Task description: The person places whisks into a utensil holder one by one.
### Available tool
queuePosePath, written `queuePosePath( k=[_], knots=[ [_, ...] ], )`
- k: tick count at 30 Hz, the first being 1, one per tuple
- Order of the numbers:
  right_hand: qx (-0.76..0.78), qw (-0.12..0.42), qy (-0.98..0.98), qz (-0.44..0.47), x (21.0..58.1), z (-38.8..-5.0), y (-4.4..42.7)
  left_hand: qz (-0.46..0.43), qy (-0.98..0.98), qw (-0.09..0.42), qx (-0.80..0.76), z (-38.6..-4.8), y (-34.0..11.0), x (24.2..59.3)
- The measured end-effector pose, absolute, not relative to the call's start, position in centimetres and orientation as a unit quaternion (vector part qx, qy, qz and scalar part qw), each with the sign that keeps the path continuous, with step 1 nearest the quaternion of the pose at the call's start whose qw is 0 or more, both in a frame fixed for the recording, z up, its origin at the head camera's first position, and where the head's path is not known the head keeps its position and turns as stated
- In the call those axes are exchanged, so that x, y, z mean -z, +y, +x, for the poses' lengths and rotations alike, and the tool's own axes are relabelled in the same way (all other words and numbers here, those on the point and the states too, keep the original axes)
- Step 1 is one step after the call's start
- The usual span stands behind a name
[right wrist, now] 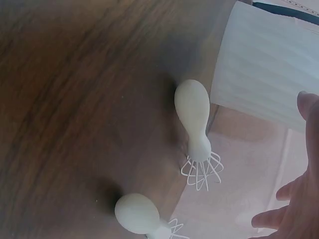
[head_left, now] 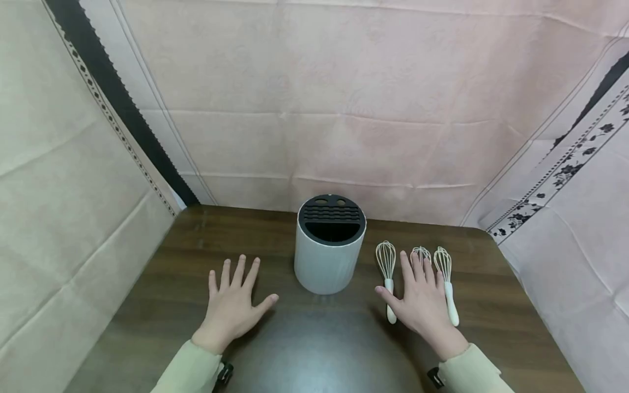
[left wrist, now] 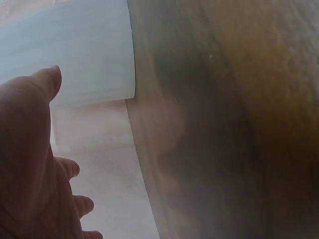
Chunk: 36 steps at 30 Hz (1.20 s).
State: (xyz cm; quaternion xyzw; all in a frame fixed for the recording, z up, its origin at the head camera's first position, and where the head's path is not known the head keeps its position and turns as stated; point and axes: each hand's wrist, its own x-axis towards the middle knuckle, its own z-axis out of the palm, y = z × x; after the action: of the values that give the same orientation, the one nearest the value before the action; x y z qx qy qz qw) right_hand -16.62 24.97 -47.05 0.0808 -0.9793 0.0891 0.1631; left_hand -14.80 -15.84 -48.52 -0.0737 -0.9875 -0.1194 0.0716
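Note:
A white utensil holder (head_left: 324,265) with a dark slotted lid (head_left: 331,217) stands upright toward the back of the table. To its left, my left hand (head_left: 231,308) is spread over the tabletop and holds nothing. On the other side, my right hand (head_left: 423,303) hovers with fingers extended above three white whisks. The left whisk (head_left: 386,262) lies beside the thumb and the right whisk (head_left: 448,289) by the little finger. Most of the middle whisk (head_left: 421,252) is hidden under the hand. In the right wrist view, one whisk handle (right wrist: 193,107) shows below the palm, apart from it.
The dark wooden table (head_left: 314,338) has rounded far corners. Pale creased cloth (head_left: 344,109) hangs behind it, and more cloth (head_left: 73,218) runs along the left. On the right, the cloth carries a black floral border (head_left: 565,174).

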Motion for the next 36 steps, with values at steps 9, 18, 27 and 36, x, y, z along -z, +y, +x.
queuePosePath(
  k=[9, 18, 27, 36],
  knots=[
    [-0.199, 0.114, -0.971, 0.063, 46.6, -17.3, 24.6, -0.083, -0.982, 0.046, 0.163, -14.6, -15.1, 48.6],
    [-0.342, 0.031, -0.938, 0.036, 45.2, -18.2, 24.5, -0.092, -0.958, 0.001, 0.27, -14.4, -14.4, 47.9],
    [-0.442, -0.051, -0.896, -0.019, 45.6, -20.1, 25.3, -0.107, -0.871, 0.002, 0.48, -15.2, -13.5, 46.5],
    [-0.466, -0.083, -0.88, -0.046, 46.6, -21.2, 25.4, -0.141, -0.767, 0.031, 0.625, -18.6, -11.4, 44.6]
  ],
)
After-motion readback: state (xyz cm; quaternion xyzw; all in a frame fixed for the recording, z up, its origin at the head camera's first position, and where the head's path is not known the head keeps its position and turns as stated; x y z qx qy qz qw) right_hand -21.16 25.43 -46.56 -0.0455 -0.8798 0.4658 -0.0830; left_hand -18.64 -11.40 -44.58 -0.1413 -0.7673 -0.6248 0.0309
